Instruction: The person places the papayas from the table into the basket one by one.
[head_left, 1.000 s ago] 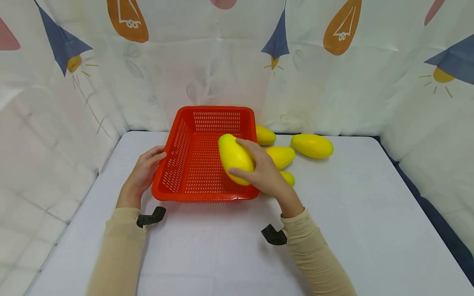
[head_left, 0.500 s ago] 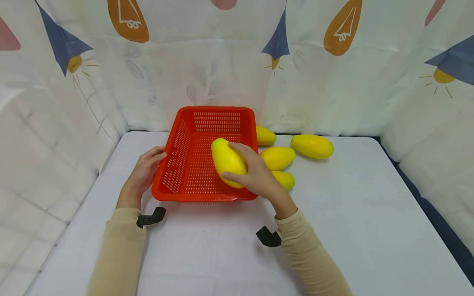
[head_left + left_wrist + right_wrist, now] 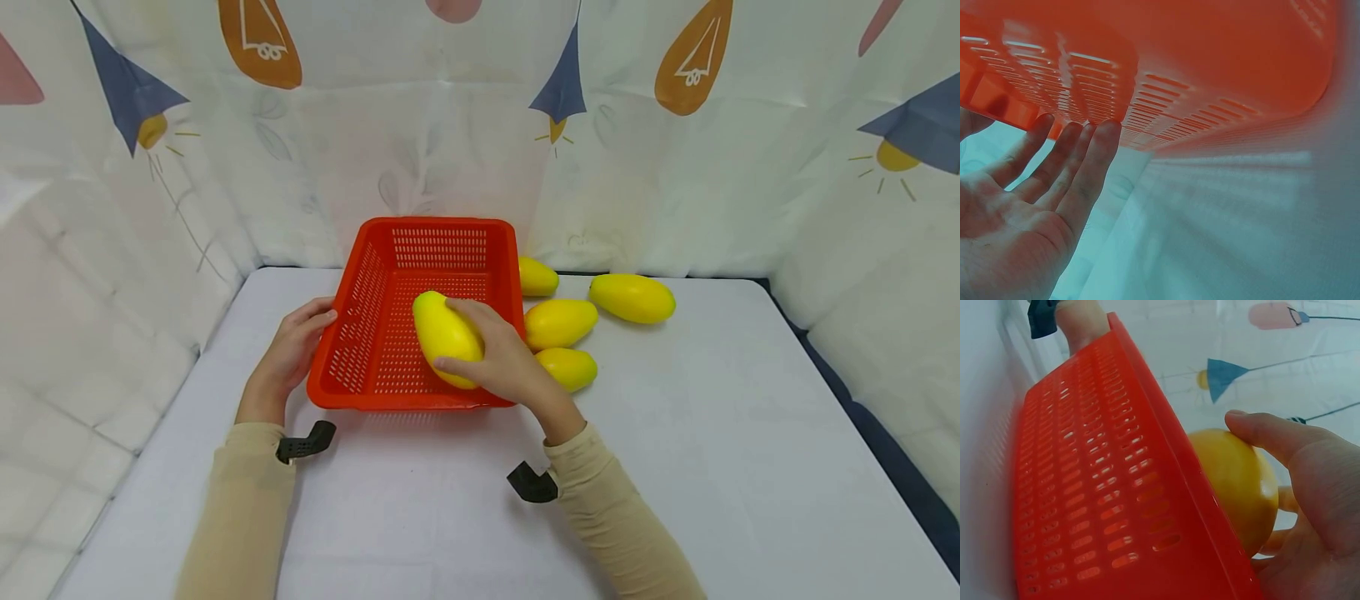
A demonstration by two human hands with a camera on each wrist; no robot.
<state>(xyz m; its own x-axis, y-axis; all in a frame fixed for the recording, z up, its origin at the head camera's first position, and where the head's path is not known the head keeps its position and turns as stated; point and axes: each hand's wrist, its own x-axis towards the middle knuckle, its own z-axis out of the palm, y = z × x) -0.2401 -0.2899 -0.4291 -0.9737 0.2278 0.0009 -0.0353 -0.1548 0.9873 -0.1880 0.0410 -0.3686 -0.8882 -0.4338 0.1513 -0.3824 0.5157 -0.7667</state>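
A yellow mango [image 3: 442,335] with a greenish tip is held in my right hand [image 3: 504,358], over the inside of a red plastic basket [image 3: 480,227]. My thumb and fingers curve around opposite sides of it. In the right wrist view, the basket's near wall [image 3: 1085,487] hides part of the mango [image 3: 1238,487]. My left hand [image 3: 288,354] is at the basket's left side. The left wrist view shows its fingers [image 3: 1094,165] nearly straight, with the tips against the slotted outer wall [image 3: 1166,106].
Several more mangoes lie right of the basket: one at the back [image 3: 538,277], one in the middle [image 3: 562,323], one in front [image 3: 567,368], and another farther right [image 3: 633,298]. A white cloth covers the table [image 3: 735,450]. A patterned curtain [image 3: 465,133] hangs behind.
My right hand has carried the mango left and slightly toward me, farther in over the basket. More of the front loose mango shows. My left hand and the basket stay in place.
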